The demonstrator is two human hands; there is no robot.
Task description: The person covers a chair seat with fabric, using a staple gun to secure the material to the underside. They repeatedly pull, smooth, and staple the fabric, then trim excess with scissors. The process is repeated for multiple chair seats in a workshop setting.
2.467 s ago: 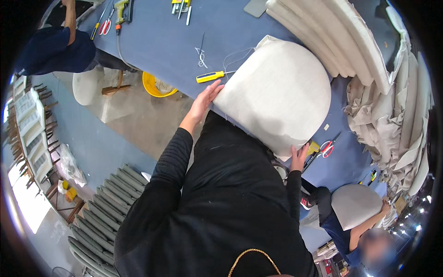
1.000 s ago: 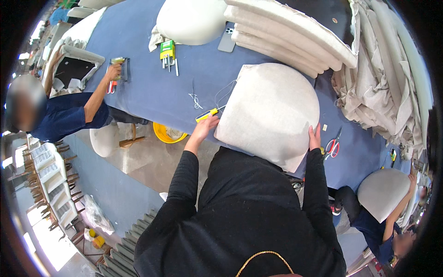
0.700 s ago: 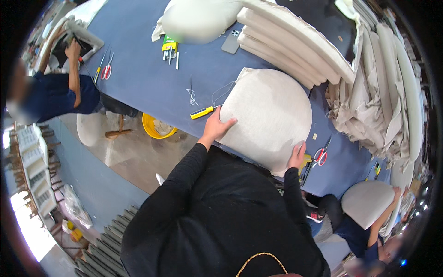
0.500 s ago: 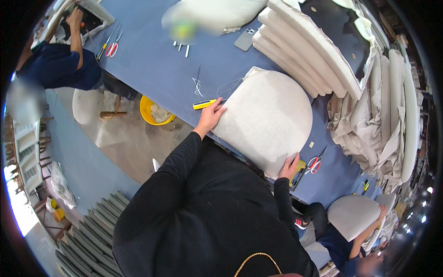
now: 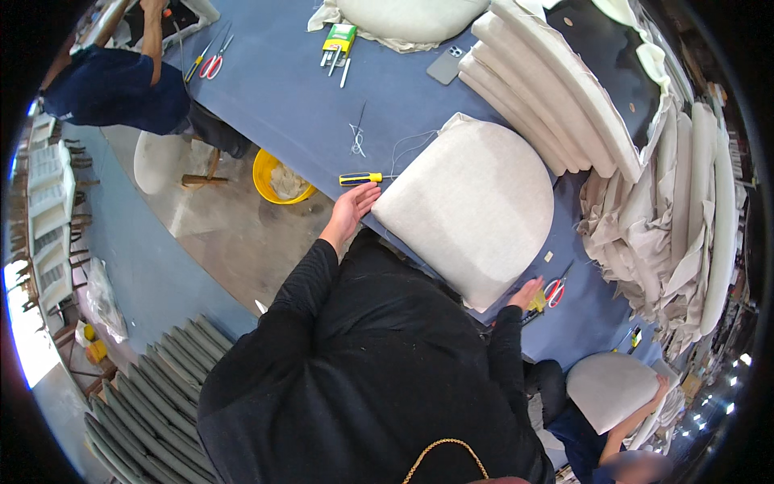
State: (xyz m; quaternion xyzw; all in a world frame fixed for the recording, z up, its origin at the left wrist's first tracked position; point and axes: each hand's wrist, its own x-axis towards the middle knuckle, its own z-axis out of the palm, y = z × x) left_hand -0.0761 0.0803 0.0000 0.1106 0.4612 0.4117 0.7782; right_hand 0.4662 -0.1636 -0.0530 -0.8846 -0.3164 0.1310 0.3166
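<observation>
A beige upholstered seat cushion (image 5: 472, 206), rounded at its far side, lies on the blue table (image 5: 298, 105) in front of me. My left hand (image 5: 352, 206) lies flat with fingers apart against the cushion's near left corner, just below a yellow-and-black screwdriver (image 5: 360, 178). My right hand (image 5: 526, 293) touches the cushion's near right corner, close to red-handled scissors (image 5: 555, 289). Neither hand grips anything. My black sleeves and torso hide the near table edge.
A stack of curved beige seat pads (image 5: 556, 97) and crumpled fabric (image 5: 645, 242) lie to the right. A phone (image 5: 446, 64), small tools (image 5: 339, 44) and another cushion (image 5: 403, 16) lie farther back. A yellow bucket (image 5: 278, 177) stands on the floor. Other people work at upper left (image 5: 113, 81) and lower right (image 5: 613, 436).
My view has swung about while the cushion stayed between my hands. My left hand slid down to the cushion's near left corner; the right hand stays at the near right corner.
</observation>
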